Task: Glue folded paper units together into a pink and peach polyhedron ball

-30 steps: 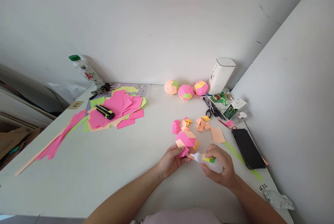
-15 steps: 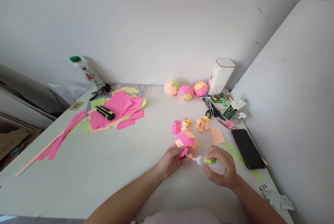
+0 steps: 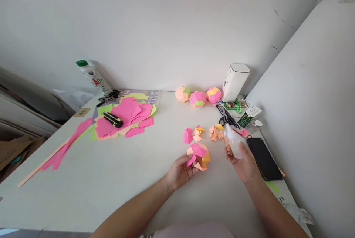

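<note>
My left hand (image 3: 181, 171) grips a partly built paper ball (image 3: 200, 150) of pink, peach and orange folded pieces, with an open gap on its lower side. In my right hand (image 3: 245, 164) is a translucent glue bottle (image 3: 235, 142), held upright with its nozzle pointing up and to the left. Just beyond the ball lie small folded paper pieces in pink (image 3: 188, 135) and orange (image 3: 199, 131). A cluster of peach folded pieces (image 3: 215, 133) sits to the left of the bottle. Part of a peach paper square is hidden behind the bottle.
Three finished paper balls (image 3: 198, 99) stand by the wall, beside a white box-like container (image 3: 235, 82). Scissors (image 3: 222, 119) and a black phone (image 3: 264, 158) lie at right. At left are a paper pile (image 3: 130, 114), a cutter (image 3: 112, 119), paper strips (image 3: 66, 143) and a bottle (image 3: 93, 77).
My right hand has drawn the glue bottle away from the ball, up and right, turning its nozzle upward. My left hand still holds the ball in nearly the same place.
</note>
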A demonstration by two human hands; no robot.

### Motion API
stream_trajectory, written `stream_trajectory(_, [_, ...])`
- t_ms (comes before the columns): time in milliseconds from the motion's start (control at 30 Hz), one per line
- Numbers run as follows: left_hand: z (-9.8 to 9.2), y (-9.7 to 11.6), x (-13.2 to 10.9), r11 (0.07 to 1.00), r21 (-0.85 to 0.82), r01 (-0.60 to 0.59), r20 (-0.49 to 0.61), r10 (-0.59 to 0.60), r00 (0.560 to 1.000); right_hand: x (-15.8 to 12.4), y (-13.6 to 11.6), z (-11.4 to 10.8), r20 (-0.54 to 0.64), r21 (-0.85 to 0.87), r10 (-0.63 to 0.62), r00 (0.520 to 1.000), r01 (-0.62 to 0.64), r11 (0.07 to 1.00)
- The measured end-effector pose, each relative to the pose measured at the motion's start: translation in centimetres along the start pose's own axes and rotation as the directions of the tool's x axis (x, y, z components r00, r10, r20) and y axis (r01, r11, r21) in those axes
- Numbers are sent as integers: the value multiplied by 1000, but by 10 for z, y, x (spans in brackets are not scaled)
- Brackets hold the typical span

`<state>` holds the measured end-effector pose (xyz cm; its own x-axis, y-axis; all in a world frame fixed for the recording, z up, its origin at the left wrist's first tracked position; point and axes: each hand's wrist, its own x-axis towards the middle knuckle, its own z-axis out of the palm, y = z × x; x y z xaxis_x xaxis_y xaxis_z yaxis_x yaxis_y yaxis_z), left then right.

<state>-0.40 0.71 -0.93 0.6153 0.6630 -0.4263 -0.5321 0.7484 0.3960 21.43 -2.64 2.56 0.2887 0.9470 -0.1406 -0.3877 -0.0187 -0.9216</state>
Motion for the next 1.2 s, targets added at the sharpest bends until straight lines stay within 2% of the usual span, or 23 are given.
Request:
stream_trajectory(100, [0,1,-1,1000,-28,7,11,-6,1000,4,3,0,41,-72,-7,999,9,997])
stream_trajectory(200, [0,1,-2,999,-54,7,46,-4,999,5,10,-4,49,-256,-86,995,96,962])
stream_trajectory(333, [0,1,-4,997,-74,1,133,9,991,13,19,-13,-42,-561,-232,972,169,810])
stream_trajectory(433, [2,1,-5,997,-72,3,168,9,986,21,23,-20,-78,-712,-280,957,144,688])
stream_trajectory(600, [2,1,-6,1000,-23,2,200,3,980,29,25,-27,-105,-834,-256,961,55,550])
stream_trajectory(700, [1,0,-6,1000,15,-10,203,7,979,30,26,-30,-88,-870,-292,952,70,488])
stream_trajectory(800, [0,-1,-6,998,48,-29,209,19,978,32,31,-34,-28,-893,-351,936,135,430])
stream_trajectory(867, [0,-1,-5,997,67,-38,199,24,980,34,36,-37,32,-902,-422,906,208,377])
stream_trajectory(933, [0,-1,-4,996,80,-48,171,34,985,36,41,-40,110,-915,-502,858,285,287])
stream_trajectory(1100, [2,-1,-3,998,16,-68,70,67,995,26,36,-30,285,-921,-652,703,389,17])
stream_trajectory(1200, [5,-1,-3,998,-21,-61,30,62,998,11,27,-13,308,-906,-725,616,422,-26])
